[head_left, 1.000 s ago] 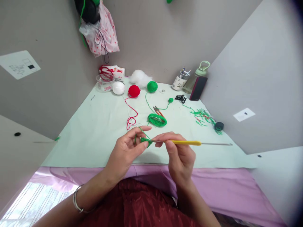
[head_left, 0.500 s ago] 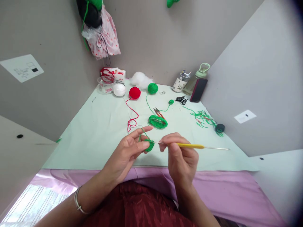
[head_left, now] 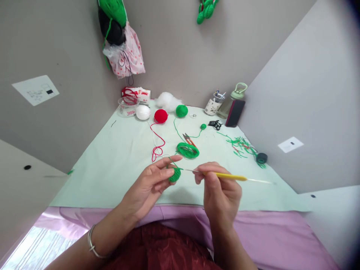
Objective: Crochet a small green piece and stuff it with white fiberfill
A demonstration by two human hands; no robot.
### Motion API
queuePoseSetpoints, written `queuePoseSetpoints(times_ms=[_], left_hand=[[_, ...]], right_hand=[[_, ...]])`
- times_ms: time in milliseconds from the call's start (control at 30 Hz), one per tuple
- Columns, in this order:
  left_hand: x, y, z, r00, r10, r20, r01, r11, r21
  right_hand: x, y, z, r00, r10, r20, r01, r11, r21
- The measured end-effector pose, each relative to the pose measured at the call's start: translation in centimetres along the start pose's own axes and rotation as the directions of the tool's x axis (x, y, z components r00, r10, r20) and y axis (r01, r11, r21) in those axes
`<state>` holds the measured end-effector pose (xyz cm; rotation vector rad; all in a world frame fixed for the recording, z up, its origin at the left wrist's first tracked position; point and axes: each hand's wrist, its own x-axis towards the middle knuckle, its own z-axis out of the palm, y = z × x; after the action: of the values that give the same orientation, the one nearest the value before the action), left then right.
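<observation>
My left hand (head_left: 150, 183) pinches a small green crocheted piece (head_left: 174, 174) between thumb and fingers, with green yarn running over its forefinger. My right hand (head_left: 221, 191) grips a crochet hook with a yellow handle (head_left: 229, 177); its metal tip reaches the green piece. Both hands hover above the near part of the pale green table (head_left: 118, 161). A loose coil of green yarn (head_left: 187, 150) lies just beyond the hands, with small red-handled snips (head_left: 189, 139) beside it.
At the back stand a red yarn ball (head_left: 161, 116), a green yarn ball (head_left: 181, 110), a white ball (head_left: 143, 112), white stuffing (head_left: 168, 100), a clear tub (head_left: 128, 105), a cup of tools (head_left: 213, 104), a bottle (head_left: 232, 99). Green yarn scraps (head_left: 240, 144) lie right.
The hook has drawn slightly back to the right from the green piece, which my left hand has turned so its round face shows. The view has tilted up a little.
</observation>
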<state>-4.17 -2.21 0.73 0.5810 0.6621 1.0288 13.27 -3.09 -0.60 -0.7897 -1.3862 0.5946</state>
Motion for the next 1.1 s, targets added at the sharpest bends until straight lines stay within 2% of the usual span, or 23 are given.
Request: queuePoseSetpoints(times_ms=[67, 167, 367, 500, 600, 667, 733, 800, 867, 933, 1000, 1033, 1100], left_hand=[[-0.1, -0.1, 0.1, 0.997, 0.073, -0.001, -0.073, 0.996, 0.059], [-0.3, -0.8, 0.0, 0.989, 0.149, 0.014, -0.15, 0.974, 0.172], [-0.7, -1.2, -0.5, 0.978, 0.206, -0.011, -0.192, 0.929, 0.318], [-0.8, -0.9, -0.6, 0.975, 0.222, -0.02, -0.203, 0.92, 0.335], [-0.9, -0.7, -0.6, 0.967, 0.253, -0.02, -0.226, 0.896, 0.382], [-0.9, -0.8, -0.5, 0.959, 0.281, -0.034, -0.239, 0.869, 0.434], [-0.9, -0.9, -0.3, 0.946, 0.317, -0.061, -0.256, 0.851, 0.459], [-0.9, -1.2, -0.1, 0.938, 0.337, -0.084, -0.269, 0.858, 0.438], [-0.7, -1.4, -0.1, 0.955, 0.284, -0.088, -0.239, 0.909, 0.34], [-0.6, -1.3, -0.2, 0.989, 0.136, -0.054, -0.124, 0.975, 0.183], [-0.5, -1.0, -0.4, 1.0, 0.01, -0.014, -0.009, 0.999, 0.052], [-0.5, -0.7, -0.4, 1.0, -0.015, -0.005, 0.015, 1.0, 0.022], [-0.5, -0.4, -0.4, 1.0, 0.012, -0.015, -0.012, 1.0, 0.015]], right_hand=[[0.3, 0.0, 0.2, 0.995, 0.081, 0.051, -0.086, 0.991, 0.101], [0.3, 0.2, 0.5, 0.985, 0.125, 0.122, -0.135, 0.987, 0.085], [0.4, 0.2, 0.8, 0.966, 0.254, 0.05, -0.258, 0.938, 0.232], [0.4, -0.1, 0.7, 0.969, 0.232, 0.085, -0.246, 0.94, 0.237], [0.1, -0.5, 0.4, 0.987, 0.124, 0.101, -0.13, 0.99, 0.056], [-0.3, -0.6, 0.3, 0.988, -0.01, 0.156, 0.03, 0.992, -0.126], [-0.7, -0.3, 0.3, 0.951, -0.174, 0.257, 0.244, 0.93, -0.273], [-1.1, 0.4, 0.4, 0.892, -0.314, 0.326, 0.427, 0.821, -0.378], [-1.5, 1.0, 0.6, 0.862, -0.384, 0.331, 0.503, 0.728, -0.466], [-1.7, 1.2, 0.6, 0.881, -0.37, 0.294, 0.471, 0.739, -0.482], [-1.6, 0.9, 0.5, 0.936, -0.286, 0.206, 0.346, 0.853, -0.39], [-1.4, 0.6, 0.5, 0.964, -0.225, 0.143, 0.259, 0.915, -0.308], [-0.9, 0.1, 0.4, 0.995, -0.09, 0.031, 0.093, 0.989, -0.112]])
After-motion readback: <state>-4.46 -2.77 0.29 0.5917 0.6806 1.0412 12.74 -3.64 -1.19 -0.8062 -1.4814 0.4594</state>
